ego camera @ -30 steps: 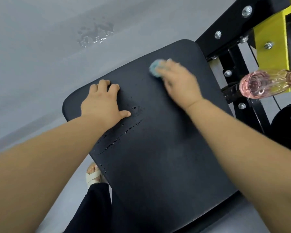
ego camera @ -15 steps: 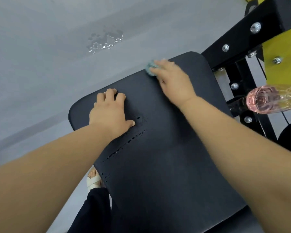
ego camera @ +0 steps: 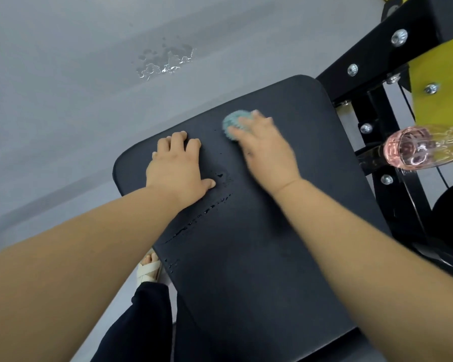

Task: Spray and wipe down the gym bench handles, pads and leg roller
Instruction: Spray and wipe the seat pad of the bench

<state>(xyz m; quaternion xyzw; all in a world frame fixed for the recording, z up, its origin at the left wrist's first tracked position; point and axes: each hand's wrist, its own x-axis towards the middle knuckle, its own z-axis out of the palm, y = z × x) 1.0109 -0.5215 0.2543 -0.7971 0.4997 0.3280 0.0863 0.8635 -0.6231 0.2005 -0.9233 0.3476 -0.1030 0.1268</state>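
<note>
1. The left hand (ego camera: 178, 165) stays flat with relaxed fingers, grasping nothing, and braces on the pad (ego camera: 246, 270) near its far left corner.
2. A line of droplets (ego camera: 202, 214) just on the near side of that hand remains unwiped, so this strip probably still needs a pass.
3. The right hand (ego camera: 266, 150), grasping the teal cloth (ego camera: 234, 121), has slid from the pad's far edge back toward the left hand, so the wipe is mid-stroke.
4. The pink spray bottle (ego camera: 426, 147) lies on the frame at the right, untouched.
</note>
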